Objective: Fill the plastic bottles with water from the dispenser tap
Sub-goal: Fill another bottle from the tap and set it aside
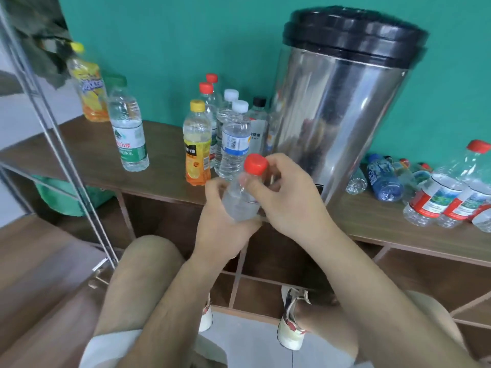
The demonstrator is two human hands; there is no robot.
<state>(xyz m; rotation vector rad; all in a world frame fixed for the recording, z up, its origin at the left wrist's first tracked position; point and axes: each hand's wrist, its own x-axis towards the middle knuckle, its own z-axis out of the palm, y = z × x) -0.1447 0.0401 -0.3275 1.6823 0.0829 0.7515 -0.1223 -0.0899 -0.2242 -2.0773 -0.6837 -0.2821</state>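
My left hand grips the body of a clear plastic bottle held tilted in front of the shelf. Its red cap sits on the neck, and the fingers of my right hand curl around the neck just below and behind the cap. A tall steel water dispenser with a black lid stands on the wooden shelf right behind my hands. Its tap is hidden behind my right hand.
Several upright capped bottles cluster left of the dispenser, with a green-labelled one and a yellow juice bottle farther left. Several bottles lie on their sides at the right. A metal rack leg crosses the left side.
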